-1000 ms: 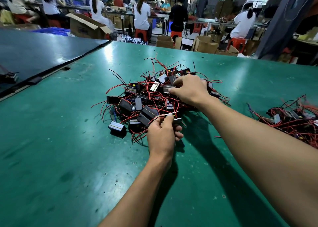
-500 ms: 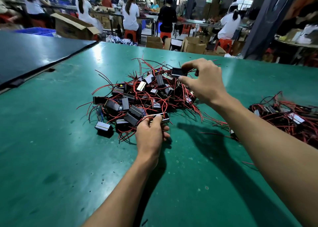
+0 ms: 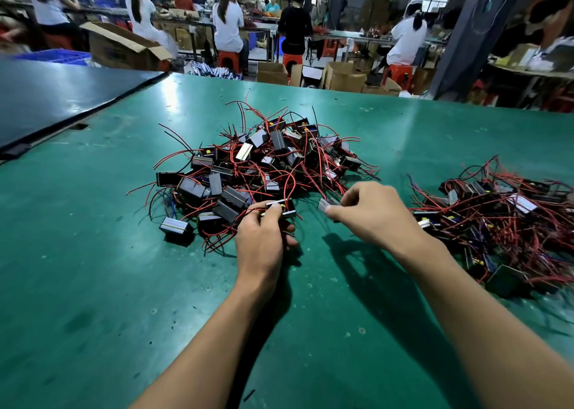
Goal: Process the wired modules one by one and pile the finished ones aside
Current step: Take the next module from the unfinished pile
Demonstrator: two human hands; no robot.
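While the tangled heap of wired modules (image 3: 264, 163) lies loose at the centre of the green table (image 3: 93, 284), within reach of both arms, one stray module (image 3: 175, 228) sits just off its lower-left edge. Right of that, the left hand (image 3: 261, 241) has its fingers curled round a black module (image 3: 284, 208) at the heap's near edge, thumb on top, probably to steady it for work. Further right, the right hand (image 3: 372, 213) pinches a second, silver-faced module (image 3: 326, 204) between thumb and fingertips; it is blurred, and a red lead (image 3: 310, 179) appears to run back from it into the heap, so it is likely being drawn clear. At the right edge a flatter pile (image 3: 497, 210) of the same parts lies well apart from the heap, which suggests it is the finished lot, kept separate to avoid mixing. As for containers, none stand on the table: a blue crate (image 3: 52, 57) and an open cardboard box (image 3: 124, 47) sit in the upper left, and open cartons (image 3: 344, 76) stand at upper centre, their contents hidden.
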